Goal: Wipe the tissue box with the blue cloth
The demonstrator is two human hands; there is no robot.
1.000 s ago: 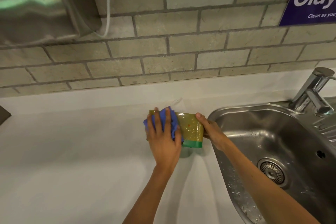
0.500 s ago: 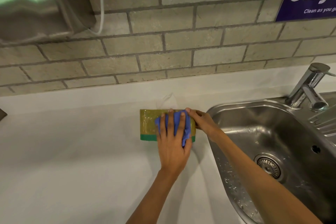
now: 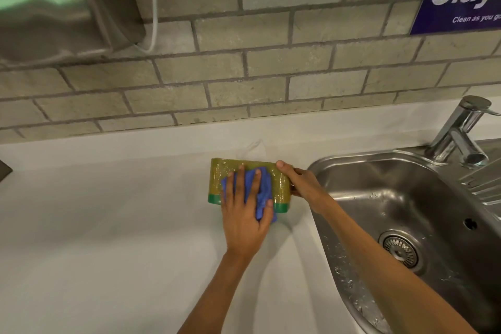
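Now the tissue box lies on the white worktop, just beside the steel sink. On top of it the left hand is pressed flat, fingers spread, with the blue cloth between palm and box. At the box's right end, the right hand is clamped on it, thumb on the top edge

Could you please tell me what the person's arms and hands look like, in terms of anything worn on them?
Both forearms are bare as far as the picture shows: no sleeves reach into view. The left hand and the right hand wear no gloves, and no rings, watch or bracelets can be seen on the fingers or wrists. The fingernails look short and unpainted.
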